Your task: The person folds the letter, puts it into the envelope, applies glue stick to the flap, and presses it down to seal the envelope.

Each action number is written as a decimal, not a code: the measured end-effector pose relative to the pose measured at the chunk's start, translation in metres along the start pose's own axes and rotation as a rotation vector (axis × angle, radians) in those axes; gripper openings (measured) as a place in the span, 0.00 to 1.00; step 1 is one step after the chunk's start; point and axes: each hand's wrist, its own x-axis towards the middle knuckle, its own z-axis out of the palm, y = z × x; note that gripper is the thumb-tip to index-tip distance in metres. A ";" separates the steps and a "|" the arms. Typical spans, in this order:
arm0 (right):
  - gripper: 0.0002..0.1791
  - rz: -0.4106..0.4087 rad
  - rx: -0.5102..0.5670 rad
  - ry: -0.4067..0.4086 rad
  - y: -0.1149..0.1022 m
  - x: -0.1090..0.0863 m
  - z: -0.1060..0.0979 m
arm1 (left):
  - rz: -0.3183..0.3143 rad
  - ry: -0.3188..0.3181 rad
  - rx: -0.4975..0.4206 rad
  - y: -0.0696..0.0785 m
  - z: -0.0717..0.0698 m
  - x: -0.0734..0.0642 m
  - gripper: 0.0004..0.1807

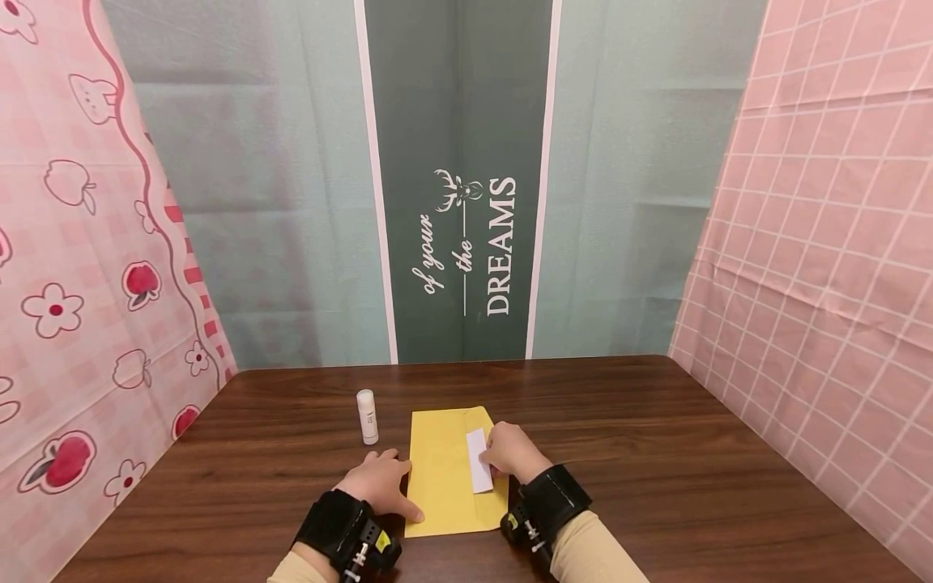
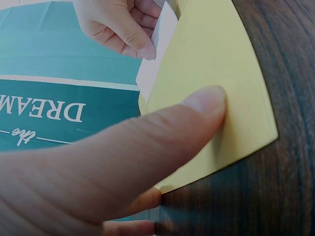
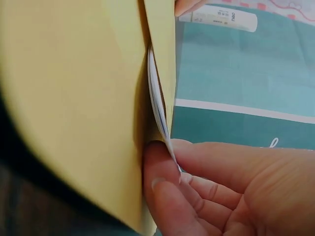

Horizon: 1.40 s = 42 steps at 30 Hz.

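A yellow envelope [image 1: 440, 465] lies on the table with its flap side on the right. My right hand [image 1: 516, 450] pinches a folded white paper [image 1: 477, 460] between thumb and fingers. In the right wrist view, part of this folded paper [image 3: 156, 93] sits inside the envelope's opening, and its near end is in the fingers. My left hand [image 1: 381, 486] rests at the envelope's left edge. Its thumb [image 2: 162, 128] presses flat on the yellow surface, while the other fingers lie beyond the edge, partly hidden behind the thumb.
A white glue stick [image 1: 368, 417] stands or lies on the dark wooden table [image 1: 291, 429], behind my left hand. A grey-green curtain [image 1: 291, 202] with printed lettering hangs behind the table. Pink patterned cloths [image 1: 824, 267] hang at both sides.
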 end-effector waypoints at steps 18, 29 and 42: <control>0.13 -0.013 0.090 -0.002 -0.001 0.001 0.004 | 0.008 -0.003 0.012 -0.001 0.002 0.002 0.40; 0.09 -0.042 0.152 -0.021 0.001 0.003 0.006 | 0.007 -0.005 0.016 -0.001 0.003 0.003 0.41; 0.05 -0.023 0.424 -0.154 0.018 0.008 0.004 | 0.011 -0.012 0.016 -0.002 0.002 0.003 0.41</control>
